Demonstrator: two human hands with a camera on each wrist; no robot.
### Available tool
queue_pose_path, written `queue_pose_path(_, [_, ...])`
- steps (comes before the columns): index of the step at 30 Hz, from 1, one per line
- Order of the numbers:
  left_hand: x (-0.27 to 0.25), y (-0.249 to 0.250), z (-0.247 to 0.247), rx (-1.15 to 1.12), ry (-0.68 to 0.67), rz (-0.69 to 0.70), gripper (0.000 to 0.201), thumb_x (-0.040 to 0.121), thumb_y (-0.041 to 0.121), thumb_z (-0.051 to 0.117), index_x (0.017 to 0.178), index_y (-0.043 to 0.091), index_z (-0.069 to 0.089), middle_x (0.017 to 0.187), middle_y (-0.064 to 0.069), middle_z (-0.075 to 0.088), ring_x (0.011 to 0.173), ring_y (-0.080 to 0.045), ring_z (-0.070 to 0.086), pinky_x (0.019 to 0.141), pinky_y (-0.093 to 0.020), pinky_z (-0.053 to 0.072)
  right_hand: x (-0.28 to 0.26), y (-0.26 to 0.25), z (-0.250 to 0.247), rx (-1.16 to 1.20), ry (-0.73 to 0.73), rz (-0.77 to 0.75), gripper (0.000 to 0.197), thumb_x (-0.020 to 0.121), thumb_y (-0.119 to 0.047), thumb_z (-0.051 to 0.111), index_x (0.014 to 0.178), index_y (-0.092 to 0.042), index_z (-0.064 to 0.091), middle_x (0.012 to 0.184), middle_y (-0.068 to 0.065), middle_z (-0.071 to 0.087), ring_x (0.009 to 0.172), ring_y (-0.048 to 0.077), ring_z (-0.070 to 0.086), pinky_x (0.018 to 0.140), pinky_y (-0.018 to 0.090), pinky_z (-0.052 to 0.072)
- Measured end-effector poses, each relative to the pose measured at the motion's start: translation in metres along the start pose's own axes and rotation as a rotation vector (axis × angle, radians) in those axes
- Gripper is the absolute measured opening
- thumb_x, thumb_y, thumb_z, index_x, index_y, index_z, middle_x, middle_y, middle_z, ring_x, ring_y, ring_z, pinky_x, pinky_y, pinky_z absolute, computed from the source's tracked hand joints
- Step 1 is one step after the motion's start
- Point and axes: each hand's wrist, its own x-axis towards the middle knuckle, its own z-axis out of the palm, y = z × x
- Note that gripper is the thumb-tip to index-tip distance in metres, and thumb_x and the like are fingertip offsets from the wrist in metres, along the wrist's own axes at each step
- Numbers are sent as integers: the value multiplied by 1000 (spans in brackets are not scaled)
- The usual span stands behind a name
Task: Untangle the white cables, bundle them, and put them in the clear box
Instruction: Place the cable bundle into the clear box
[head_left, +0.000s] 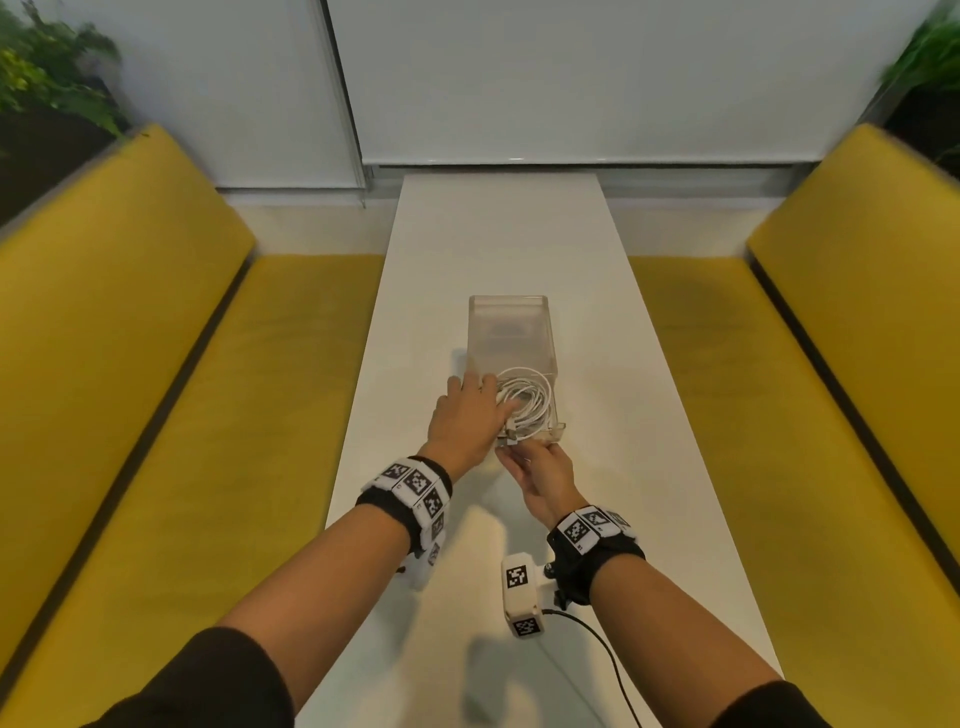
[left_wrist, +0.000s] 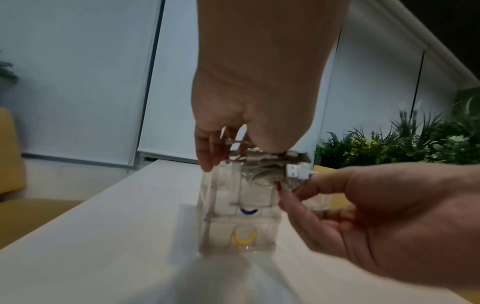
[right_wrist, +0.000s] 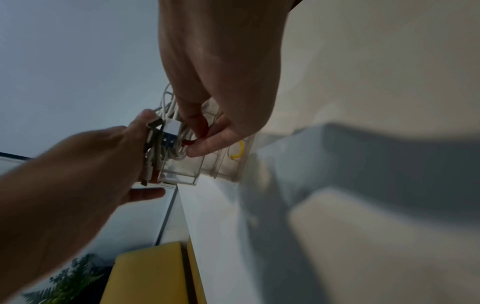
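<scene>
Fingers of left hand (head_left: 470, 413) press springy cables (head_left: 527, 397) into box (head_left: 511, 332), frame centre; right hand (head_left: 540, 475) pinches plugs (left_wrist: 298, 172).

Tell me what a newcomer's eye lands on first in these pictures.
First, the coil of white cables lying in the near end of the clear box, mid-way along the white table. The left hand reaches over the coil, while the right hand pinches the connector ends at the box's near edge. Yellow benches flank the table.
</scene>
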Motion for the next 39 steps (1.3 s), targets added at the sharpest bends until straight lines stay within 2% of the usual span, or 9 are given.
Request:
queue_pose_path(5, [-16,-13,14,20,94,200,81,95,70,26,155,15,25,142,-14,43,122,-32,44,95,-45,43,2,-1,0,-57,-1,-27,21,93,13,47,103,-5,52,94,22,65,78,23,69,64,28,60])
queue_pose_path(8, [-17,-11,18,75,98,295,71,96,64,26,155,25,28,137,-15,49,119,-34,46,91,-45,46,2,0,0,-63,8,-33,22,93,12,47,106,-4,53,95,20,67,79,23,70,63,28,60])
queue_pose_path(12, [-13,-5,21,110,90,349,52,101,49,29,138,18,50,126,-18,59,113,-36,51,86,-46,48,0,-2,-2,-33,0,-33,27,94,5,55,118,-6,51,98,20,68,86,26,69,68,30,62])
queue_pose_path(17, [-9,2,20,205,190,390,27,95,29,56,100,6,70,88,-14,70,85,-31,61,77,-40,45,-1,2,-2,-64,0,-20,24,93,9,52,111,-7,52,90,17,65,82,23,66,68,29,62])
queue_pose_path(21, [0,8,21,153,117,258,44,97,31,33,95,4,68,97,-17,70,93,-33,58,84,-42,41,-2,0,-3,-107,-28,-15,25,90,14,49,107,-4,56,89,17,68,84,25,67,70,30,62])
queue_pose_path(27, [0,27,19,-8,82,134,37,96,14,47,133,12,51,129,-17,53,112,-35,53,91,-43,45,-2,-2,-3,-157,-10,-19,24,88,16,46,102,-3,54,84,17,61,75,21,61,63,27,60])
queue_pose_path(31, [-4,15,21,48,191,346,27,91,15,56,117,7,64,122,-15,63,116,-34,54,96,-47,46,1,-3,-2,-169,15,-28,25,88,14,48,104,-5,54,88,19,61,78,22,62,62,26,59])
queue_pose_path(34, [-5,3,27,97,161,430,37,101,33,39,116,10,64,115,-7,69,109,-28,58,105,-43,38,3,-6,-3,-176,31,-32,18,92,11,47,97,-4,57,83,15,61,74,19,60,57,24,57])
queue_pose_path(39, [5,6,27,153,-40,375,58,104,42,16,144,12,45,142,-7,57,132,-26,49,118,-45,22,3,-5,-4,-180,-7,-22,14,96,3,52,109,0,58,96,19,67,84,23,66,66,28,61])
